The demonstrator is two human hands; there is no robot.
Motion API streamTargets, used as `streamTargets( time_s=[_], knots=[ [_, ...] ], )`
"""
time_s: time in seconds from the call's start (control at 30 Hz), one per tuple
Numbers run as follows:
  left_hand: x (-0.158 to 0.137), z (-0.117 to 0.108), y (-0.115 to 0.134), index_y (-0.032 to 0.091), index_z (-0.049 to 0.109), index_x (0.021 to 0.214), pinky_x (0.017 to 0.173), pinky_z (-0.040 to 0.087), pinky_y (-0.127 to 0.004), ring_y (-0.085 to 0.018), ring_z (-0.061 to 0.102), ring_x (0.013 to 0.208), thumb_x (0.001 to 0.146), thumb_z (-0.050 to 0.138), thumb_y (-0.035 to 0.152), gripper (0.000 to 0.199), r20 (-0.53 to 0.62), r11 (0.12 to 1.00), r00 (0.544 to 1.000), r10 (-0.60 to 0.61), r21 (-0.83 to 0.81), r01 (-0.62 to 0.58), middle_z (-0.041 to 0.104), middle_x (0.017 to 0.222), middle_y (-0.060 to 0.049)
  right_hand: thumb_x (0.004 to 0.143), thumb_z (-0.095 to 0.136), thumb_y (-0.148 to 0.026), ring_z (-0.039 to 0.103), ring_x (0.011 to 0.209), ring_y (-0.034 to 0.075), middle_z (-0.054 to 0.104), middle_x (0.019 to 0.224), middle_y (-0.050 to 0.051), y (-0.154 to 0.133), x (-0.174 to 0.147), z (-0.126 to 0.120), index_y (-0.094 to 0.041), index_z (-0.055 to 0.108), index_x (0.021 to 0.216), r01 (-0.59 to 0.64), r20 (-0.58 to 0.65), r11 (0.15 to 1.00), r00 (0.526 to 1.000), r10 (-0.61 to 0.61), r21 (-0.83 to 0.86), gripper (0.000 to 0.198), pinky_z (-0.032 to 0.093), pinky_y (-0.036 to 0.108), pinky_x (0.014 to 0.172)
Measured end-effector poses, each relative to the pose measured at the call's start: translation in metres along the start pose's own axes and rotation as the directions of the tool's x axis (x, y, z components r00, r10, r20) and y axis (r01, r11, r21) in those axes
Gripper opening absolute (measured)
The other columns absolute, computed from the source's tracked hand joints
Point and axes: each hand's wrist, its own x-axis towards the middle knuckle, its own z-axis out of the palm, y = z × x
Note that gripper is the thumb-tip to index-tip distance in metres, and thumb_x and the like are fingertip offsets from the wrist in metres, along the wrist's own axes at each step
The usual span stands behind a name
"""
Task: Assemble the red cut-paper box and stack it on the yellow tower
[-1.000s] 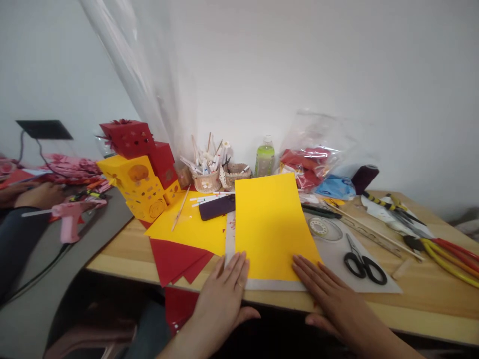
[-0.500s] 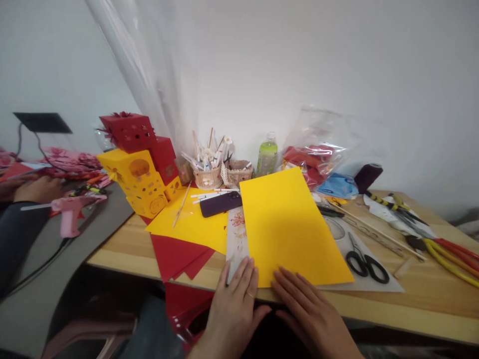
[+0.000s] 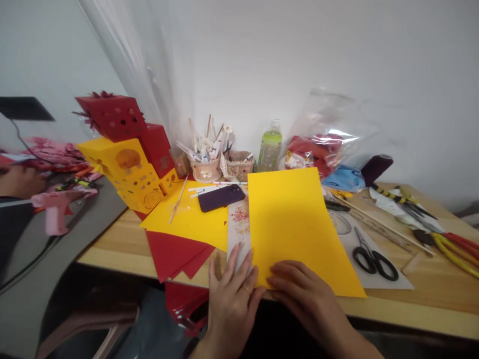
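Note:
A large yellow sheet of paper point(image 3: 292, 214) lies at the table's front edge, partly over a white sheet with a reddish print point(image 3: 239, 222). My left hand point(image 3: 232, 299) is at its lower left corner, fingers spread over the white sheet and thumb by the yellow sheet's bottom edge. On the lower part of the yellow sheet rests my right hand point(image 3: 305, 294), fingers side by side and slightly bent; its thumb is low at the front edge. Black-handled scissors point(image 3: 374, 259) lie right of the sheet, and a dark phone point(image 3: 220, 198) lies to its left.
Yellow and red decorated paper boxes point(image 3: 127, 159) are stacked at the left. Behind stand a pen basket point(image 3: 205, 170) and a bottle point(image 3: 270, 147). Pliers point(image 3: 411, 214) lie at the right. A co-worker's hand point(image 3: 22, 182) and a pink glue gun point(image 3: 56, 209) are far left.
The yellow sheet has turned slightly and shifted to the right. My left fingers have spread apart, and my right fingers have bent a little. The view has also moved slightly.

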Motion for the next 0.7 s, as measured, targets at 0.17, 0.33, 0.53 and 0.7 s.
streamTargets(
  time_s=[0.17,0.33,0.53,0.7],
  knots=[
    [0.0,-0.004,-0.008,0.016,0.063,0.106,0.109,0.019,-0.057,-0.03,0.051,0.124,0.089,0.053,0.016,0.02,0.044,0.998,0.998,0.037,-0.057,-0.035,0.068,0.118,-0.004,0.091,0.05,-0.023,0.064,0.094,0.018,0.071,0.099,0.006,0.006,0.005,-0.004,-0.022,0.066,0.099,0.021,0.018,0.998,1.0,-0.022,0.052,0.017,0.056,0.029,0.076],
    [0.0,-0.005,-0.009,0.018,0.065,0.094,0.11,0.021,-0.051,-0.024,0.06,0.114,0.085,0.058,0.009,0.014,-0.062,0.985,0.998,0.012,-0.173,-0.022,0.075,0.098,0.0,0.094,0.044,-0.022,0.065,0.091,0.018,0.071,0.097,0.007,0.0,0.011,-0.003,-0.02,0.065,0.093,0.027,0.001,1.0,1.0,-0.027,-0.005,0.021,0.055,0.03,0.074],
    [0.003,-0.005,-0.007,0.02,0.065,0.09,0.109,0.026,-0.046,-0.022,0.064,0.108,0.082,0.061,0.008,0.015,-0.063,0.971,0.996,-0.062,-0.233,0.046,0.075,0.091,0.002,0.096,0.038,-0.02,0.063,0.083,0.017,0.07,0.087,0.006,-0.01,0.014,0.005,-0.019,0.058,0.087,-0.018,-0.065,0.995,0.998,0.012,-0.093,0.022,0.051,0.03,0.07],
    [0.004,-0.005,-0.003,0.02,0.059,0.075,0.11,0.023,-0.041,-0.02,0.064,0.107,0.081,0.062,0.007,0.014,-0.032,0.946,0.982,-0.188,-0.273,0.173,0.072,0.08,0.004,0.097,0.036,-0.025,0.059,0.079,0.018,0.066,0.085,0.007,-0.013,0.009,0.012,-0.018,0.058,0.089,-0.03,-0.066,0.992,0.998,0.022,-0.126,0.025,0.047,0.03,0.069]
  ],
)
